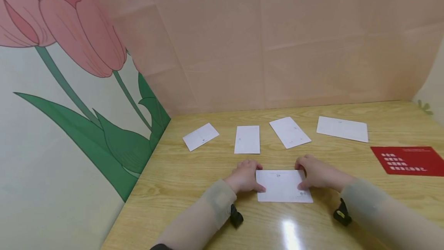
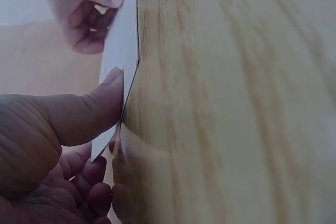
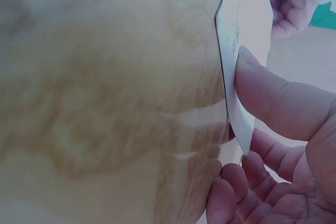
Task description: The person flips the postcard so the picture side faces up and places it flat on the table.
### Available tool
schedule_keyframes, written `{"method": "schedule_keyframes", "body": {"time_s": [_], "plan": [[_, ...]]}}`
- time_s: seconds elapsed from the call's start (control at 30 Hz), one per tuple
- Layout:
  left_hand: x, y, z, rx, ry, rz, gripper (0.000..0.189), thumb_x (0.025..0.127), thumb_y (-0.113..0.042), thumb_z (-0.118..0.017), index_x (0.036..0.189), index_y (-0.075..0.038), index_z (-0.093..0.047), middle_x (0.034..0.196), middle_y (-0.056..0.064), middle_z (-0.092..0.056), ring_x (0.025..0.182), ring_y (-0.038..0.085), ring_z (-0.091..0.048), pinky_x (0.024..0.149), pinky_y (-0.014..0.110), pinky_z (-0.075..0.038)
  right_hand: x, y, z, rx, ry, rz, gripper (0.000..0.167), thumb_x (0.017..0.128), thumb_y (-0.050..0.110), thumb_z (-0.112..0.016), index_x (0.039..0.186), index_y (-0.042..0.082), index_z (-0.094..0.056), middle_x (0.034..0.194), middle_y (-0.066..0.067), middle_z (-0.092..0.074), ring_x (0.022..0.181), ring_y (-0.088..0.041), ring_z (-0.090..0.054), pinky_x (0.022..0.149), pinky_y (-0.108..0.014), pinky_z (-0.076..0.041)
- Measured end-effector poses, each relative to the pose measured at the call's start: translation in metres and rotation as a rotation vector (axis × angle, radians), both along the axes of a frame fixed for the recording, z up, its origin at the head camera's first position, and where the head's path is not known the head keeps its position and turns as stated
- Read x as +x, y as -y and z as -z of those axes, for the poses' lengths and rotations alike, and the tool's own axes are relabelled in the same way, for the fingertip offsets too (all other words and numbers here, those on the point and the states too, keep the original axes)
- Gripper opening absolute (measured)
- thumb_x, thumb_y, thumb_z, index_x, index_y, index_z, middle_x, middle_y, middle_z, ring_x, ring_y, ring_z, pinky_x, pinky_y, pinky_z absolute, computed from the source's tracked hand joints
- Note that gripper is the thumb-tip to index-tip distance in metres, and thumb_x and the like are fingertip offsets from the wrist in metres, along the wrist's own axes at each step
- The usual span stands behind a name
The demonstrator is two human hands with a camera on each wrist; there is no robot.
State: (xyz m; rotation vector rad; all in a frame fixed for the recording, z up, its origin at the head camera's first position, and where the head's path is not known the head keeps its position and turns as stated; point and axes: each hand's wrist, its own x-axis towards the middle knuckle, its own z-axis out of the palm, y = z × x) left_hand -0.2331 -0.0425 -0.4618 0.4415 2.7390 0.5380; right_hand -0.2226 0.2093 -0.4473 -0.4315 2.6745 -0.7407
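Observation:
A white card [image 1: 281,186] with small printed marks lies in front of me, wider than it is deep. My left hand [image 1: 244,176] pinches its left end, and my right hand [image 1: 318,173] pinches its right end. In the left wrist view the thumb [image 2: 92,114] presses on the card's face [image 2: 118,43], with curled fingers at and under the edge. The right wrist view shows the same hold, thumb [image 3: 278,95] on top of the card [image 3: 247,19]. Both gripped ends bend slightly up off the wood; whether the middle touches it cannot be told.
Farther back on the wooden table [image 1: 194,211] lie several white cards, among them a tilted one [image 1: 201,137], an upright one [image 1: 247,139] and a wide one [image 1: 342,129]. A red card [image 1: 409,160] with white writing lies at the right. Walls stand behind and left.

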Motion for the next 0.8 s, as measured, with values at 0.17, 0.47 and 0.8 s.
{"method": "schedule_keyframes", "body": {"time_s": [0.17,0.47,0.8], "plan": [[0.0,0.0005,-0.0007,0.001,-0.006,0.022,0.058,0.068,-0.037,-0.087,0.118,-0.024,-0.06,0.114,-0.008,-0.053,0.109,0.016,-0.044,0.095,0.034,-0.037,0.0014,0.0003,0.0,-0.004,-0.006,0.012,0.051,0.069,0.028,-0.086,0.107,0.008,-0.059,0.099,-0.009,-0.047,0.085,-0.025,-0.048,0.074,-0.041,-0.043],[0.0025,0.001,-0.0025,0.019,0.014,-0.023,0.063,0.068,-0.038,-0.087,0.12,-0.018,-0.058,0.116,-0.005,-0.057,0.11,0.018,-0.047,0.096,0.035,-0.038,-0.0003,-0.0023,0.0057,-0.039,0.008,0.032,0.052,0.069,0.027,-0.086,0.105,0.006,-0.055,0.092,-0.005,-0.053,0.082,-0.023,-0.049,0.072,-0.039,-0.041],[0.0039,0.0037,-0.0039,0.115,0.081,-0.083,0.064,0.07,-0.031,-0.087,0.123,-0.016,-0.056,0.092,-0.005,-0.055,0.09,0.016,-0.047,0.082,0.034,-0.039,0.0024,-0.0027,0.0084,-0.108,0.058,0.098,0.055,0.071,0.023,-0.085,0.11,0.004,-0.05,0.087,-0.007,-0.052,0.076,-0.023,-0.049,0.066,-0.035,-0.038]]}}
